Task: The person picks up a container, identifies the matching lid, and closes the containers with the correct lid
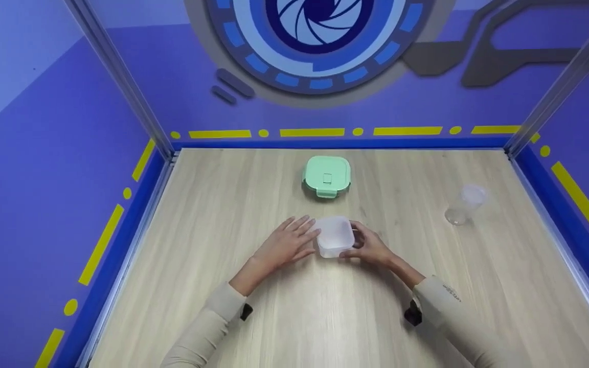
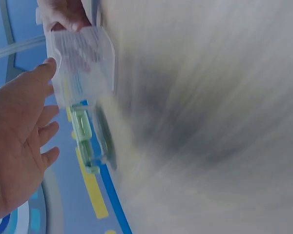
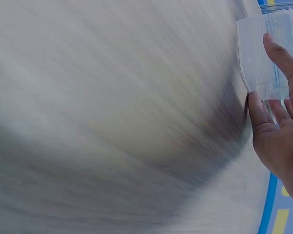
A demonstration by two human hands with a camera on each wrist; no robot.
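Note:
A small translucent white plastic container [image 1: 335, 235], square with rounded corners, is between the two hands near the middle of the table. My right hand [image 1: 371, 248] grips its right side, thumb at the near side and fingers curled round the far side. The right wrist view shows that thumb lying along the wall of the container [image 3: 263, 53]. At the opposite side, my left hand [image 1: 287, 243] has its fingers spread and nearly straight, fingertips right at the container's edge. In the left wrist view the left palm [image 2: 14, 136] faces the camera with nothing gripped.
Behind the container stands a square glass food box with a mint green clip lid [image 1: 327, 174]. A clear cup-like vessel [image 1: 466, 204] is at the right of the wood-grain table [image 1: 212, 204]. Blue and purple panels [image 1: 274, 115] wall in the back and sides.

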